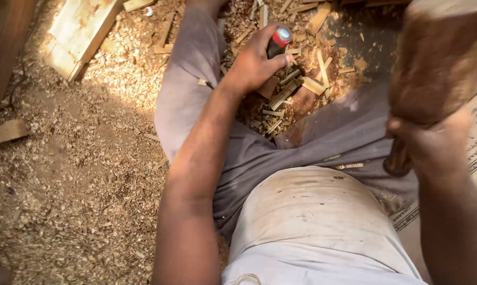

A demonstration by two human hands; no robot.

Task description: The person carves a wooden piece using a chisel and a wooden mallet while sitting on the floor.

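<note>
Left hand (257,63) grips chisel (278,41); right hand (428,140) holds wooden mallet (439,58).

Person: grey-mauve trousers (323,140), dusted; soiled off-white shirt (307,221); forearms left bare, no sleeves or gloves worn.

woodworking workshop | wood shavings (90,174) on floor | offcuts (280,95) | plank (80,31)

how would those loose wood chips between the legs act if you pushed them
The wood chips look thin and small, so probably light and easy to scatter. They lie loose in a heap on sawdust, so likely slide rather than roll. Thin slivers may snap.
</note>
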